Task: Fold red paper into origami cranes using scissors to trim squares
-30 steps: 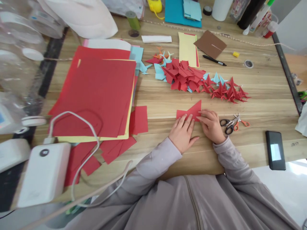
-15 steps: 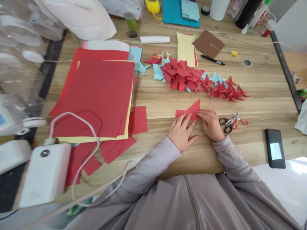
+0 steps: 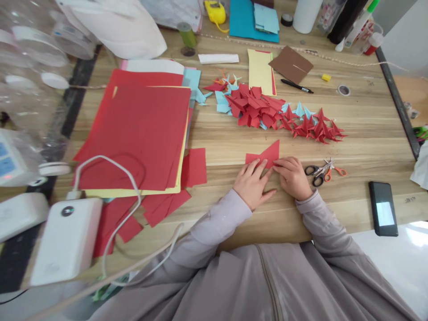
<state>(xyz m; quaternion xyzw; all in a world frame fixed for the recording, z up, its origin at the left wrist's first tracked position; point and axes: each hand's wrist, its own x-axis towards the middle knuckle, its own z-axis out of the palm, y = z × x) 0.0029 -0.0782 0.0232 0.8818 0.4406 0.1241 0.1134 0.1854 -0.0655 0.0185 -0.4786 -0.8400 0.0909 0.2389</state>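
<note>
A piece of red paper (image 3: pixel 271 151), folded so that one pointed corner sticks up at its upper right, lies flat on the wooden table. My left hand (image 3: pixel 253 185) rests on its lower part, fingers spread, thumb stretched to the right. At the paper's right edge, my right hand (image 3: pixel 293 177) has its fingers drawn together and pinched on the border. The hands cover the lower edge of the sheet. Just right of my right hand lie scissors with black handles (image 3: pixel 316 173) and orange-handled scissors (image 3: pixel 335 169).
Beyond my hands lies a heap of folded red paper pieces (image 3: pixel 256 107). A stack of red sheets (image 3: pixel 143 133) and loose red squares (image 3: pixel 197 166) are to the left, near a white power bank (image 3: pixel 68 240) with a cable. A phone (image 3: pixel 383 208) lies at the right edge.
My right hand's fingertips have slid slightly down along the paper's right edge. My left hand stays in place on the sheet. The view has shifted slightly.
</note>
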